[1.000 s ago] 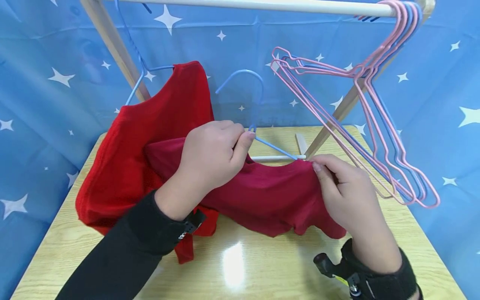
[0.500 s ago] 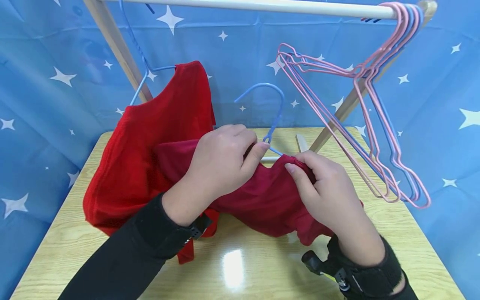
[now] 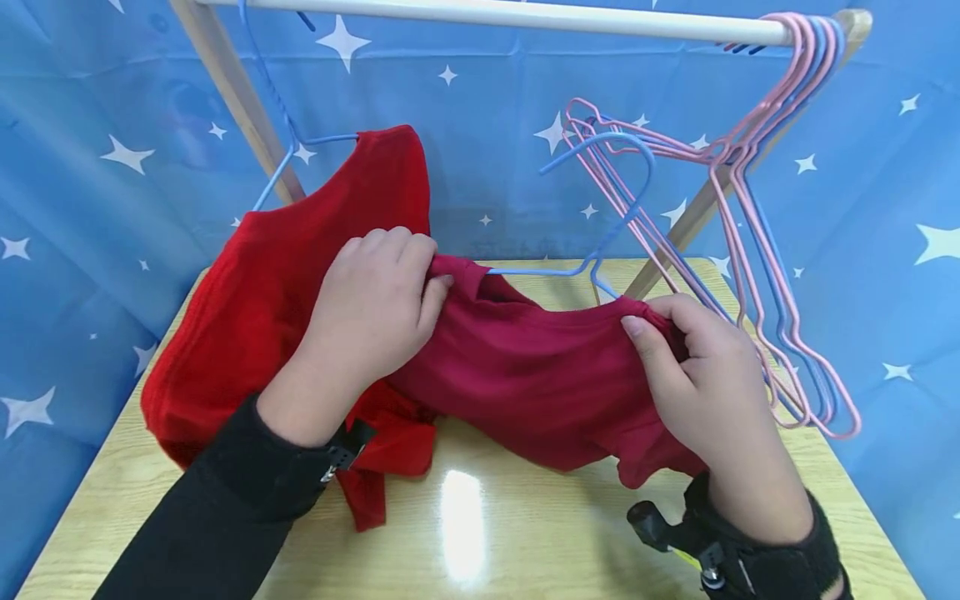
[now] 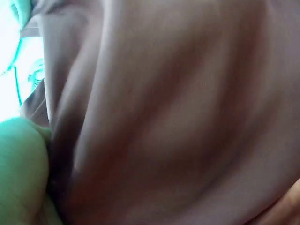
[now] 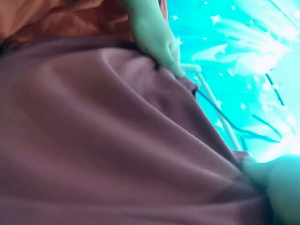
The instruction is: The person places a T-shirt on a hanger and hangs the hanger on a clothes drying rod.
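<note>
A crimson shirt (image 3: 540,375) is stretched between both hands in the head view, its neckline sagging between them. My left hand (image 3: 367,308) pinches one shoulder, fingers folded over the cloth. At the other shoulder, my right hand (image 3: 705,383) grips the fabric between thumb and fingers. A blue wire hanger (image 3: 540,272) runs into both shoulders, its hook standing free above the neckline. Cloth of the shirt (image 4: 164,112) fills most of the left wrist view. The right wrist view shows both hands on the shirt's upper edge, the left hand (image 5: 157,42) farther off.
A red garment (image 3: 300,283) hangs on another blue hanger (image 3: 273,175) at the left, behind my left hand. Several pink and blue hangers (image 3: 738,158) hang at the right end of the white rail (image 3: 525,15). Below is a wooden table (image 3: 540,533).
My left hand has moved left, off the hanger's neck, to the shirt's left shoulder. My right hand went inward, then back right. The hanger's hook has shifted right, and both its arms now sit in the shirt.
</note>
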Motion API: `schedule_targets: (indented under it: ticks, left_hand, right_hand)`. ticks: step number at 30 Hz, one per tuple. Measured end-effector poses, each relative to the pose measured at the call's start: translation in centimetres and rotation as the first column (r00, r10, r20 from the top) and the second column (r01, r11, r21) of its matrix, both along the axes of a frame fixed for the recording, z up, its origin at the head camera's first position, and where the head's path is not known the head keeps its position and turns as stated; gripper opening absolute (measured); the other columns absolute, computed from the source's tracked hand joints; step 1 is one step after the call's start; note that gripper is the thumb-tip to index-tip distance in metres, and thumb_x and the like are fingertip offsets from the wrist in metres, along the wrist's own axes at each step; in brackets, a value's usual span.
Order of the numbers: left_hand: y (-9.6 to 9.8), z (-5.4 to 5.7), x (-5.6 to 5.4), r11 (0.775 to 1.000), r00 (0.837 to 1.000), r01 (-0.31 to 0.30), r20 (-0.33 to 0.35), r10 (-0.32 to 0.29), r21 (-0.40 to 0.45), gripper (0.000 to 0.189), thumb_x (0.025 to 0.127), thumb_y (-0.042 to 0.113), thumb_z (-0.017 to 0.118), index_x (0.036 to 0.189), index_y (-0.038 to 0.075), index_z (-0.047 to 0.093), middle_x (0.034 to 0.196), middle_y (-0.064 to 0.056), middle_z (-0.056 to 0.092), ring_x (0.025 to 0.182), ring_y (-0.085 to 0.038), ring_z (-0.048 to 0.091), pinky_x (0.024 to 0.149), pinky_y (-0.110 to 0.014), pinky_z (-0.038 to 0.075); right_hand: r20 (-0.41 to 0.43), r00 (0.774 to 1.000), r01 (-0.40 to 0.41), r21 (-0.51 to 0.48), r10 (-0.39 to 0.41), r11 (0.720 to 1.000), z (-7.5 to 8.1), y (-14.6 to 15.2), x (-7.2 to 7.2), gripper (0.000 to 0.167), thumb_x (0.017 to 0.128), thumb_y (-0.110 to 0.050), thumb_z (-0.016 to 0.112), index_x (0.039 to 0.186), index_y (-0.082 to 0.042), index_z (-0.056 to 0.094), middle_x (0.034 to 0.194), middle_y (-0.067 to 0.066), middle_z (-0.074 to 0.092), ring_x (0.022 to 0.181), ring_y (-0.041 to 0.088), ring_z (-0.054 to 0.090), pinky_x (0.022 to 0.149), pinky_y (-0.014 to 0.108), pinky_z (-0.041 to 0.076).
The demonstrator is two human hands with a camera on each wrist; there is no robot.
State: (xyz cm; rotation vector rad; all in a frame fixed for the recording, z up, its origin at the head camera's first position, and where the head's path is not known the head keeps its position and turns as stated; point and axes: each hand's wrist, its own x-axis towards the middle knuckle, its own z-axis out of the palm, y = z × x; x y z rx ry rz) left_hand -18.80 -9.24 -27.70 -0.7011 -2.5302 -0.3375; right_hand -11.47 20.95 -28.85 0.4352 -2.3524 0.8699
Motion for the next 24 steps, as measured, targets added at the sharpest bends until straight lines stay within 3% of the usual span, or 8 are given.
schedule_targets:
  ticks: [3,7,11,14,19,24]
  left_hand:
    - [-0.5,-0.5,-0.4,0.999,0.999,-0.045,0.002,0.045,0.003,0.028,0.096,0.029,0.069,0.093,0.004,0.056,0.077,-0.008,0.052,0.068,-0.024,0.052,0.066,-0.04,0.045]
    - [-1.1,-0.9,-0.8,0.998,0.994,-0.049,-0.092,0.052,0.036,0.039,0.096,0.037,0.069,0.082,0.006,0.05,0.068,-0.008,0.045,0.061,-0.025,0.048,0.061,-0.039,0.041]
    - [-1.7,-1.3,-1.0,0.997,0.975,-0.021,-0.219,0.037,0.078,0.055,0.102,0.054,0.054,0.077,0.005,0.046,0.066,-0.01,0.041,0.06,-0.028,0.045,0.059,-0.04,0.037]
    - [-2.0,-1.5,-0.9,0.992,0.962,-0.016,-0.268,0.049,0.122,0.067,0.104,0.064,0.038,0.076,0.004,0.043,0.067,-0.011,0.04,0.06,-0.03,0.043,0.058,-0.04,0.035]
    - [-2.4,-1.7,-0.9,0.976,0.953,-0.047,-0.282,0.107,0.214,0.074,0.103,0.068,0.033,0.084,-0.001,0.048,0.074,-0.018,0.045,0.065,-0.033,0.047,0.061,-0.045,0.04]
    - [-2.8,-1.4,-0.8,0.946,0.947,-0.115,-0.253,0.196,0.303,0.078,0.1,0.072,0.035,0.094,-0.004,0.051,0.085,-0.023,0.049,0.076,-0.038,0.051,0.06,-0.05,0.044]
  right_hand:
    - [0.007,1.0,0.001,-0.005,-0.001,1.0,0.1,0.3,0.2,0.009,0.096,-0.004,0.069,0.104,-0.001,0.071,0.081,0.003,0.066,0.065,0.009,0.056,0.062,0.017,0.041]
    - [0.028,1.0,-0.006,-0.021,0.007,1.0,0.3,0.5,0.3,0.011,0.096,-0.004,0.07,0.106,-0.001,0.071,0.082,0.002,0.068,0.066,0.008,0.059,0.064,0.015,0.044]
    - [0.033,0.999,-0.002,0.009,0.002,1.0,0.3,0.9,0.5,0.014,0.096,-0.005,0.071,0.109,-0.004,0.072,0.084,0.001,0.069,0.068,0.009,0.06,0.066,0.015,0.044]
    - [0.056,0.998,-0.014,0.042,0.011,0.999,0.4,1.6,0.5,0.017,0.096,-0.006,0.071,0.113,-0.007,0.073,0.086,-0.001,0.071,0.07,0.008,0.062,0.069,0.015,0.045]
    - [0.089,0.996,-0.019,0.098,0.01,0.995,0.6,3.2,0.9,0.019,0.094,-0.005,0.073,0.112,-0.012,0.076,0.081,-0.006,0.068,0.067,0.006,0.058,0.066,0.017,0.043]
    - [0.132,0.991,-0.027,0.084,0.016,0.996,0.7,4.2,1.2,0.016,0.086,-0.004,0.082,0.098,-0.013,0.077,0.069,-0.01,0.064,0.057,0.006,0.057,0.057,0.018,0.041]
